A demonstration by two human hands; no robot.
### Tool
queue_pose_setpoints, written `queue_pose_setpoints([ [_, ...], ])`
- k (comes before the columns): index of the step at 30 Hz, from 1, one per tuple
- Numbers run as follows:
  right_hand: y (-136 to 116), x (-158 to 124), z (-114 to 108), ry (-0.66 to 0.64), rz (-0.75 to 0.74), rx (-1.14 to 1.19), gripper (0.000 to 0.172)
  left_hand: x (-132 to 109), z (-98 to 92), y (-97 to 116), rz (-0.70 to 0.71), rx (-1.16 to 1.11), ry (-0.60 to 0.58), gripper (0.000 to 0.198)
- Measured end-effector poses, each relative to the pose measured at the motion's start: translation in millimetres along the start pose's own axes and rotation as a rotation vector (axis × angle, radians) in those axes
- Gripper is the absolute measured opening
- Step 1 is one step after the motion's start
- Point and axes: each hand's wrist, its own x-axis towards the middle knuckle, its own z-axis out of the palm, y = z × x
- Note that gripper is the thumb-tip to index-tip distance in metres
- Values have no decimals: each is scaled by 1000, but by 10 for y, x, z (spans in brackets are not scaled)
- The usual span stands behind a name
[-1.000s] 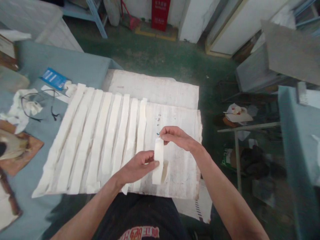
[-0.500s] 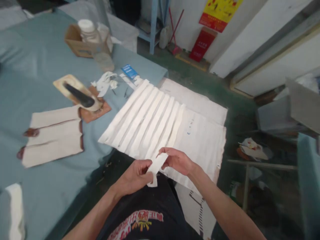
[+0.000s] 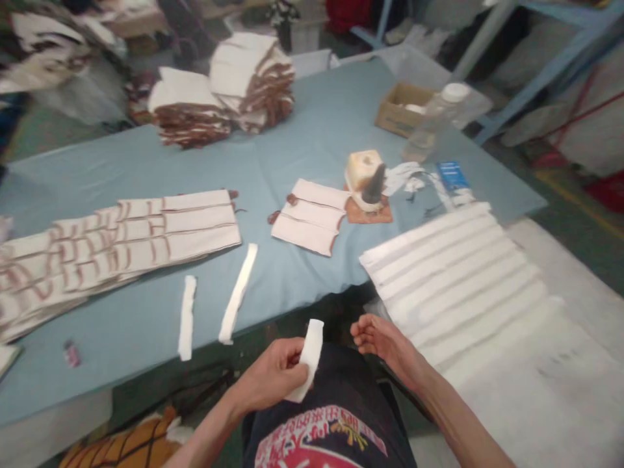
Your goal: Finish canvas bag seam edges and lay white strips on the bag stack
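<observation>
My left hand [image 3: 275,376] is closed on a short white strip [image 3: 309,354], held upright above my lap. My right hand [image 3: 377,339] hovers just to the right of the strip with its fingers loosely curled and apart, holding nothing. A row of long white strips [image 3: 453,273] lies side by side on a white board [image 3: 560,390] at the right. Two loose white strips [image 3: 237,294] lie on the blue table [image 3: 146,312] in front of my left hand.
Overlapped white pieces with brown edges [image 3: 112,237] lie at the left and a smaller set [image 3: 312,218] at the middle. Stacks [image 3: 251,81] stand at the back. A brush on a brown pad [image 3: 368,185], a plastic bottle [image 3: 433,123] and a cardboard box [image 3: 402,107] stand further right.
My view has swung left from the board to the blue table. My right hand has let go of the strip, which now stays in my left hand alone.
</observation>
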Motion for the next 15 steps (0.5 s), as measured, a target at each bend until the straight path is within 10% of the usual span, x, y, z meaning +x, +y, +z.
queue_pose_setpoints([
  [10,1086,498,302,-209,164,-569,47,-904,-287,-936,85,-264,742,46],
  [15,1235,443,1306,-462,-126,-941,52,-1443,-496,-1178,108,-344,942,46],
])
